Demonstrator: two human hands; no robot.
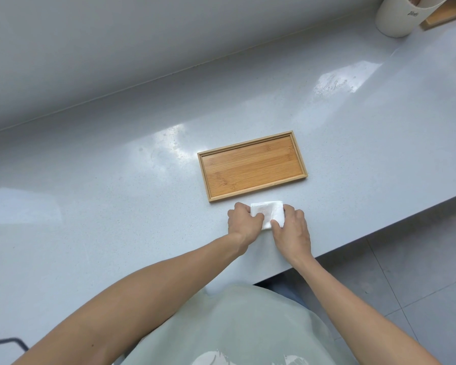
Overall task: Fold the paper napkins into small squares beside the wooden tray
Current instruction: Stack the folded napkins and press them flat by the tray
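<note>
A white paper napkin (268, 212), folded into a small thick square, lies on the grey counter just in front of the wooden tray (252, 166). My left hand (244, 223) pinches its left edge, thumb on top and fingers curled under that side. My right hand (292, 230) holds the right edge the same way, with the thumb on the napkin's near right corner. The tray is a shallow bamboo rectangle with a raised rim, and nothing lies in it.
The grey counter (116, 206) runs left and right, with its front edge (379, 233) close on my right above a tiled floor. A white cylindrical holder (398, 17) and another wooden piece (445, 14) stand at the far right. A black cable (8, 342) lies at the bottom left.
</note>
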